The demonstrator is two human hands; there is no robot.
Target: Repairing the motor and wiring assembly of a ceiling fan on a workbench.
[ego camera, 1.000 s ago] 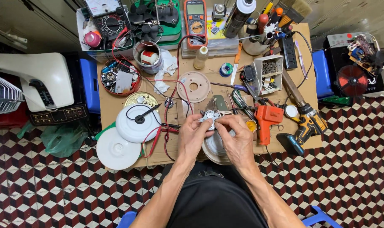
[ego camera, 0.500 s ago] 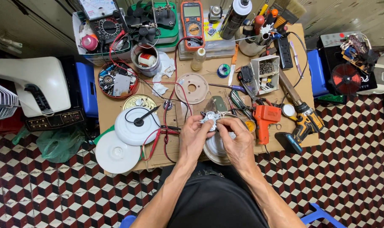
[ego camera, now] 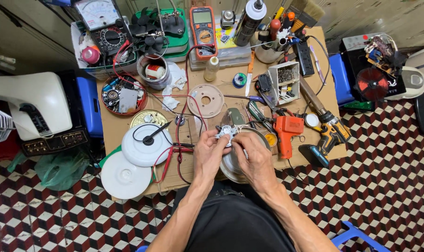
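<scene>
While both hands meet near the middle of the near edge of the cluttered workbench (ego camera: 128, 140), the item in hand is a small metal motor part (ego camera: 226, 131), held just above a round metal housing (ego camera: 233, 163).

Progress, judged: disassembly appears well along. Two white round covers (ego camera: 132, 158) lie set aside at near left, a beige ring plate (ego camera: 205, 100) lies beyond the hands, and loose red and black leads (ego camera: 174, 151) trail across the bench. The part is not yet seated anywhere; whether it is being fitted or removed cannot be told.

Left hand (ego camera: 211, 151): fingers curled, tips pinching the part's left side, forearm reaching in from the near edge.

Right hand (ego camera: 254, 156): knuckles up, fingers bent toward the part's right side; the exact grip is hidden.

Adjacent: orange heat tool (ego camera: 286, 133) to the right, cordless drill (ego camera: 326, 135) farther right, orange multimeter (ego camera: 203, 30) at the far edge.
</scene>
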